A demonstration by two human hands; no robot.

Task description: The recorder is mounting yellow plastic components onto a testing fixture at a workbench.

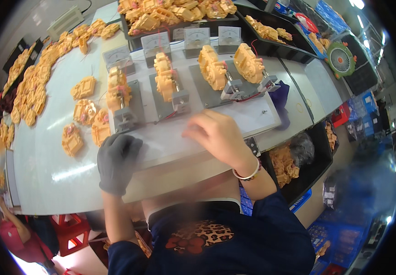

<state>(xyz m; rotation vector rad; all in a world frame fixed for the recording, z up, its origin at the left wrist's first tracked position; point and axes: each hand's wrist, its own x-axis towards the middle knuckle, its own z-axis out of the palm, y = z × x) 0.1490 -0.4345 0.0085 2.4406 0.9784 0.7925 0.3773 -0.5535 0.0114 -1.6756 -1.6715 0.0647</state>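
My left hand (117, 159), in a grey glove, rests at the left front edge of a white board (170, 142). Its fingers are curled; whatever may be in them is hidden. Just beyond it lies an orange plastic gear housing (100, 129). My bare right hand (216, 137) hovers over the board's front part, fingers loosely bent and apart, holding nothing visible. Beyond my hands stand several test fixtures, each with an orange gear housing (164, 77) upright on a grey plate, against a metal clamp block (180, 101). Analog meters (197, 41) stand behind them.
More orange housings (72, 139) lie on the left tabletop and in a long pile (33, 89). Black bins (280, 43) of housings stand at the back and right. A green fan (341, 59) sits back right; a purple cloth (279, 103) lies beside the board. Another person's arm (16, 222) shows lower left.
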